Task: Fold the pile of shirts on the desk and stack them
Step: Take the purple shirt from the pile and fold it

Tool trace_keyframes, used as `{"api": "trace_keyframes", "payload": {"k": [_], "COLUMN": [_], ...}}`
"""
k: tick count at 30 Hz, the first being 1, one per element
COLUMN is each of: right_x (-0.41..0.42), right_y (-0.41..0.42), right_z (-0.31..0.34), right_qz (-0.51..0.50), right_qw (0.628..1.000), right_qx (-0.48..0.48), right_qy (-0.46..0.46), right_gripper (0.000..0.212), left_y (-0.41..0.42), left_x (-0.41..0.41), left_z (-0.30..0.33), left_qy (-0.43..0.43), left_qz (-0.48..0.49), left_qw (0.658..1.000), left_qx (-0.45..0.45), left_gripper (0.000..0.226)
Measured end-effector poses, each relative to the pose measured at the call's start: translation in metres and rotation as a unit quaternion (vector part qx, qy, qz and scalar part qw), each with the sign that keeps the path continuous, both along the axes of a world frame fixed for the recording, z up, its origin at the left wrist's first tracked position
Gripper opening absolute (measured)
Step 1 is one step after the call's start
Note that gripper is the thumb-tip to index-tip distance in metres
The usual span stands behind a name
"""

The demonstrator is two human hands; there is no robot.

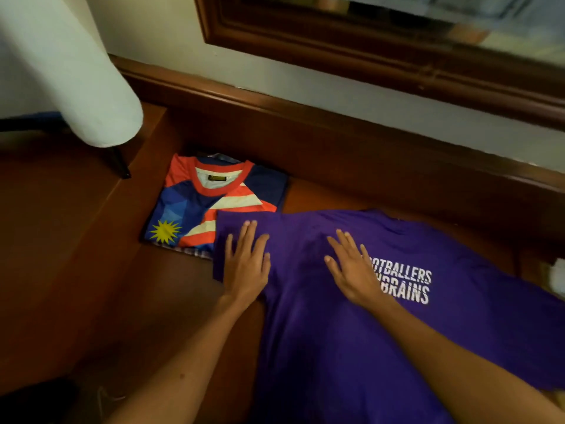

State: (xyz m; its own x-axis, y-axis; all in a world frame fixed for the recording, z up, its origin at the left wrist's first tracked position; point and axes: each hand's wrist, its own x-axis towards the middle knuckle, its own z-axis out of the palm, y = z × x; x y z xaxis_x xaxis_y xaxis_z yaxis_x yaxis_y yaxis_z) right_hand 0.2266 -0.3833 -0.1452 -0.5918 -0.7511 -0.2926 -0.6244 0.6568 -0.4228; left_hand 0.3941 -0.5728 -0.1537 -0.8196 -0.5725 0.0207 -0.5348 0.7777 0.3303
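A purple shirt [351, 325] with white lettering lies spread flat on the brown desk [91, 270]. My left hand [246, 264] presses flat on its left sleeve, fingers straight. On the chest, my right hand [354, 270] lies flat and partly covers the lettering. A folded jersey [198, 206] in red, blue and white with a yellow star sits at the back left. The purple sleeve overlaps its near right corner. Another folded garment peeks out beneath the jersey.
A white lampshade [76, 71] on a dark stand hangs over the desk's left side. A wooden ledge [336, 117] and a framed mirror [397, 41] run along the wall behind. Something white [558, 275] shows at the right edge.
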Motion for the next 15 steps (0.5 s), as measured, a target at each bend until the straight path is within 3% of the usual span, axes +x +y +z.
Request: {"api": "trace_keyframes", "payload": {"k": [3,5,7,10,13,15], "right_x": [0.036,0.062,0.085,0.114,0.133,0.138], "right_y": [0.084,0.145,0.205,0.282,0.339,0.364], "right_z": [-0.007,-0.014,-0.022,-0.017,-0.006,-0.004], "right_qz": [-0.074,-0.142,-0.233,-0.380,-0.507,-0.545], "right_qw": [0.997,0.990,0.971,0.921,0.856,0.832], "right_qx": [0.013,-0.001,-0.025,0.006,0.052,0.087], "right_qy": [-0.008,0.007,0.040,0.087,0.091,0.058], "right_gripper": [0.055,0.048,0.042,0.036,0.039,0.040], "left_y": [0.054,0.092,0.119,0.144,0.160,0.166], "left_x": [0.045,0.076,0.097,0.116,0.119,0.122], "left_z": [-0.006,-0.006,-0.001,-0.002,0.001,0.000], "left_qy": [0.097,0.117,0.050,-0.092,-0.125,-0.121], "left_qz": [0.034,0.114,0.205,0.250,0.254,0.266], "left_qw": [0.993,0.974,0.949,0.938,0.934,0.925], "left_qx": [0.056,0.158,0.233,0.222,0.216,0.241], "left_gripper": [0.032,0.027,0.019,0.020,0.028,0.030]}}
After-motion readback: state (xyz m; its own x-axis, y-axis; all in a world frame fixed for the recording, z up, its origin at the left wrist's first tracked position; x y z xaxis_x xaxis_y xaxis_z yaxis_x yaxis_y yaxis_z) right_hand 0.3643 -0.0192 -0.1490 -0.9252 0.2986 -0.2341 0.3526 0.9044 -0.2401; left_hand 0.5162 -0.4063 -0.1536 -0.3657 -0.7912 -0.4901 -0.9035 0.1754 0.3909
